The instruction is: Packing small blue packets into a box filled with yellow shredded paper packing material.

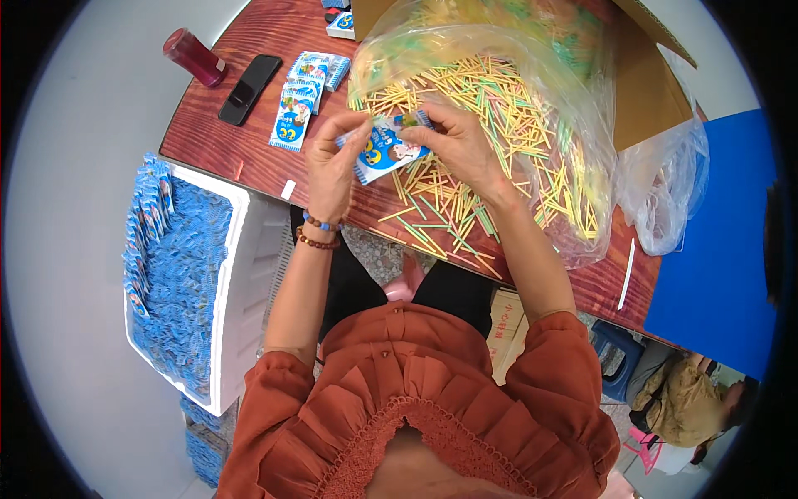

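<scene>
Above the counter (266,37), near its front edge, a small blue-and-white packet (384,158) hangs between two hands. The left hand (332,158) grips its upper left with the fingers, the right hand (461,150) its upper right, seemingly to steady it. Coloured sticks (449,212) spill toward that front edge, probably for easy reach; similar packets (293,119) lie left.

The person wears a rust-red blouse (395,333) with full sleeves (559,366) ending near the elbows. Ruffles (353,391) fan out around the neckline, which is edged with lace trim (357,449) in the same colour. Small buttons (385,354) dot the front. Two beaded bracelets (317,242) circle the left wrist, one brown, the other showing blue. The trousers (453,288) are black.
</scene>
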`<state>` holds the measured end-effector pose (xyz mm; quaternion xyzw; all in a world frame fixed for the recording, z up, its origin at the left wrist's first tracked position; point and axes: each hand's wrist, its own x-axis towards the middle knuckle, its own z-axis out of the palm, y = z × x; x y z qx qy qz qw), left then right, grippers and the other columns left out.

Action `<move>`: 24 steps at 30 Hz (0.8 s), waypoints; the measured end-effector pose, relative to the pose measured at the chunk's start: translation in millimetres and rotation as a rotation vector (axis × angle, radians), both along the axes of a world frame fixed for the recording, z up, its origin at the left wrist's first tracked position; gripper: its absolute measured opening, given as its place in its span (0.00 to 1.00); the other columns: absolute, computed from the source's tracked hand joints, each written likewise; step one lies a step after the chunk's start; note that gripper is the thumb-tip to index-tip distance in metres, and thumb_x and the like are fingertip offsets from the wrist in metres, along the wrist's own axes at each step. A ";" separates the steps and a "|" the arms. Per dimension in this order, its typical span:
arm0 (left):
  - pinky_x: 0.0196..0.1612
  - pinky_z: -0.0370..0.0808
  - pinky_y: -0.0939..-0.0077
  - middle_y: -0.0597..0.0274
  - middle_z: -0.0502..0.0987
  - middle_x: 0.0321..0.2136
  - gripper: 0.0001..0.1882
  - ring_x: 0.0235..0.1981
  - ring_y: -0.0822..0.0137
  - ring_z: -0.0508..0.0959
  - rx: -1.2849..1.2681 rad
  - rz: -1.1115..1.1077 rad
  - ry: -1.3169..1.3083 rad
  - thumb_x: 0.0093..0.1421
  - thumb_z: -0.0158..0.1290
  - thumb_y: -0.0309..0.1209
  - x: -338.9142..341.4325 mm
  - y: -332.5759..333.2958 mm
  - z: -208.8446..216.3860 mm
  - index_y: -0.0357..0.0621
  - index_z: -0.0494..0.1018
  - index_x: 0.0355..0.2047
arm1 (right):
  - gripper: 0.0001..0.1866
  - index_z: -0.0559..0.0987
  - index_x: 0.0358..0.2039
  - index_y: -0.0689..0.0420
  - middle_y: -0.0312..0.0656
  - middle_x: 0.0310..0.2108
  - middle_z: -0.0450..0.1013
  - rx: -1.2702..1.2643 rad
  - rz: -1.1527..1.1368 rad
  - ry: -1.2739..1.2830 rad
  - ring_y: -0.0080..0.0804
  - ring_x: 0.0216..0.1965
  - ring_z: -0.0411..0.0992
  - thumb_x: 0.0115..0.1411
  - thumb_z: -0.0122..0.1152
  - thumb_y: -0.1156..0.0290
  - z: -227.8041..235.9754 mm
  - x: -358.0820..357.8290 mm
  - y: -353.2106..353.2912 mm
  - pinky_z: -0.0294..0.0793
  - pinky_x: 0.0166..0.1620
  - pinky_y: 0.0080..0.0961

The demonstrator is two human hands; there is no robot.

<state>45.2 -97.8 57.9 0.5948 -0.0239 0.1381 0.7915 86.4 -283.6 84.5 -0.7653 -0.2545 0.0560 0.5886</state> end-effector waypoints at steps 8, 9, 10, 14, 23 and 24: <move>0.37 0.75 0.82 0.63 0.80 0.34 0.07 0.33 0.77 0.78 -0.194 0.010 0.110 0.59 0.56 0.24 -23.5 -23.1 -11.5 0.37 0.76 0.38 | 0.05 0.79 0.33 0.61 0.28 0.25 0.72 0.303 -0.064 0.238 0.11 0.25 0.67 0.59 0.62 0.73 -12.5 -27.0 0.0 0.67 0.30 0.12; 0.37 0.75 0.82 0.62 0.80 0.35 0.06 0.33 0.76 0.78 -0.163 -0.029 0.107 0.60 0.56 0.24 -24.6 -22.9 -11.9 0.37 0.76 0.38 | 0.06 0.79 0.34 0.61 0.29 0.25 0.73 0.318 -0.047 0.197 0.12 0.25 0.68 0.58 0.62 0.73 -12.9 -27.2 -1.5 0.68 0.30 0.13; 0.37 0.75 0.82 0.65 0.80 0.31 0.06 0.32 0.77 0.78 -0.135 -0.044 0.131 0.59 0.57 0.25 -27.5 -21.5 -9.0 0.38 0.77 0.37 | 0.06 0.80 0.35 0.62 0.29 0.26 0.74 0.302 -0.044 0.266 0.12 0.26 0.69 0.58 0.62 0.74 -6.2 -30.4 -4.8 0.69 0.30 0.12; 0.37 0.74 0.83 0.66 0.80 0.31 0.06 0.32 0.78 0.78 -0.217 -0.104 0.224 0.59 0.57 0.25 -31.1 -17.9 -14.4 0.38 0.78 0.36 | 0.06 0.81 0.35 0.62 0.30 0.26 0.75 0.266 -0.055 0.246 0.12 0.27 0.70 0.58 0.62 0.75 -16.6 -35.3 -10.1 0.69 0.30 0.12; 0.43 0.74 0.78 0.63 0.80 0.38 0.08 0.37 0.76 0.78 -0.388 -0.130 0.308 0.64 0.52 0.30 -31.1 -20.1 -28.3 0.38 0.76 0.39 | 0.06 0.80 0.35 0.62 0.35 0.32 0.76 0.232 -0.113 0.262 0.19 0.31 0.72 0.58 0.60 0.75 -19.0 -30.4 -37.7 0.71 0.38 0.16; 0.44 0.75 0.76 0.62 0.79 0.39 0.10 0.38 0.74 0.78 -0.422 -0.150 0.317 0.65 0.50 0.30 -29.8 -21.3 -28.8 0.37 0.75 0.40 | 0.07 0.79 0.36 0.61 0.37 0.37 0.74 0.291 -0.110 0.071 0.22 0.37 0.71 0.56 0.61 0.75 -21.6 -29.9 -41.1 0.70 0.43 0.20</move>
